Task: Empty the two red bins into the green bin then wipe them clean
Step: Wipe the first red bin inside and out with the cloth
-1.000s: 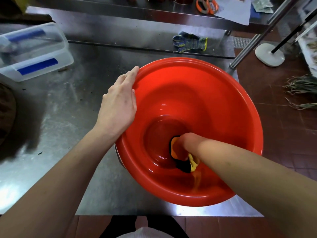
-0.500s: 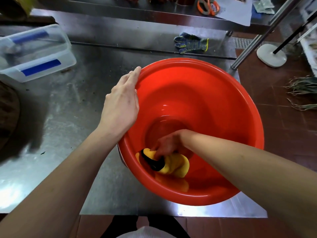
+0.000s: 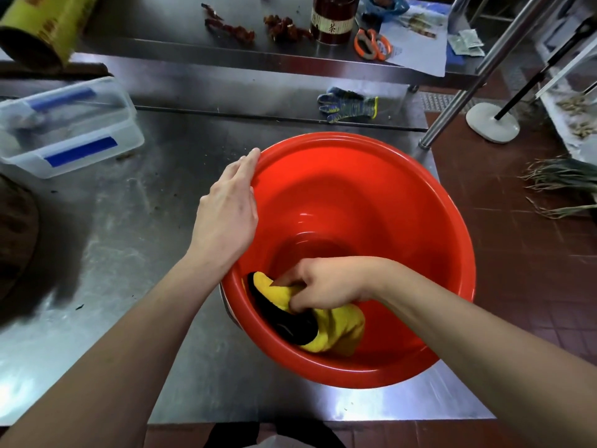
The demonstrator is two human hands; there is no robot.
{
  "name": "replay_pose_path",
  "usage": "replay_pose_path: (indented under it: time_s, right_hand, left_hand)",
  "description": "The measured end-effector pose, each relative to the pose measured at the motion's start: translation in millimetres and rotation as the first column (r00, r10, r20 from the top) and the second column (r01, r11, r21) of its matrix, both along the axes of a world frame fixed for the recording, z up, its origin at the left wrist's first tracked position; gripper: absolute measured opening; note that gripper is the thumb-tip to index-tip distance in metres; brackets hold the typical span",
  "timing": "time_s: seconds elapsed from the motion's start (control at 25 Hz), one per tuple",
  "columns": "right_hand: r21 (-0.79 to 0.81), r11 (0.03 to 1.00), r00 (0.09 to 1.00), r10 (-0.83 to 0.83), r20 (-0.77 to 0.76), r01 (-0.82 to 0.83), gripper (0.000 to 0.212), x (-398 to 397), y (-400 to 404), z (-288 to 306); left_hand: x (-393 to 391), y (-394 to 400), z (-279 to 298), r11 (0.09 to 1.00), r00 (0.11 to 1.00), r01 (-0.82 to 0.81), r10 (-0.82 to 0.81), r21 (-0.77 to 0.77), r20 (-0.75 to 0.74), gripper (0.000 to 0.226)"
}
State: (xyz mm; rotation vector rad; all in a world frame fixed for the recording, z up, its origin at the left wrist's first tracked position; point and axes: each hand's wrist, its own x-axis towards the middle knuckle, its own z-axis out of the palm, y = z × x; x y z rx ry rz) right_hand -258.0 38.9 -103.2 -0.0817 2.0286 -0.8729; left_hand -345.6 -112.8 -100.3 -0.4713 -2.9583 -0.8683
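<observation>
A big round red bin (image 3: 381, 202) stands on the steel table (image 3: 135, 240), near its right front corner. My left hand (image 3: 227, 215) rests flat against the bin's left rim and steadies it. Inside the bin, my right hand (image 3: 323, 286) presses a yellow and black cloth (image 3: 336, 328) against the near left inner wall. The bin holds nothing but the cloth. A metal edge shows under the bin's left side. No green bin is in view.
A clear plastic box with blue tape (image 3: 64, 127) sits at the table's left. A blue knit glove (image 3: 349, 103) lies behind the bin. The raised shelf holds orange scissors (image 3: 371, 43), a dark jar (image 3: 334, 17) and dried chillies. A slanted steel pole (image 3: 478, 79) stands right.
My right hand has swept the cloth from the bin's bottom centre up onto the near left wall. The left hand has stayed on the rim.
</observation>
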Motion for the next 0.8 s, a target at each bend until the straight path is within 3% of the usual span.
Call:
replay_pose_path:
  time_s: [0.08,0.24,0.4,0.52,0.6,0.8]
  right_hand:
    - [-0.016,1.000,1.000,-0.019,-0.022,0.018,0.046,5,-3,1]
    - [-0.026,0.972,0.971,-0.232,0.058,0.234,0.045,3,-15,-20]
    - [-0.063,0.951,0.947,-0.309,-0.092,0.304,0.031,3,-23,-25]
    - [-0.214,0.892,0.887,-0.434,-0.159,0.398,0.025,10,-23,-15]
    - [-0.243,0.883,0.875,-0.449,-0.181,0.402,0.022,14,-26,-13]
    - [-0.084,0.936,0.913,-0.352,-0.206,0.342,0.036,10,-30,-21]
  left_hand:
    - [0,0,-1,1.000,1.000,0.000,0.000,-0.003,-0.003,0.058]
    - [0,0,-2,1.000,1.000,0.014,-0.014,-0.011,-0.005,0.058]
    - [-3,-1,-4,1.000,1.000,0.016,-0.016,-0.004,-0.010,0.058]
    - [-3,0,-6,1.000,1.000,0.025,-0.025,0.006,-0.008,0.059]
    - [-3,0,-6,1.000,1.000,0.028,-0.028,0.009,-0.007,0.060]
    - [-4,-2,-2,1.000,1.000,0.018,-0.019,0.019,0.010,0.059]
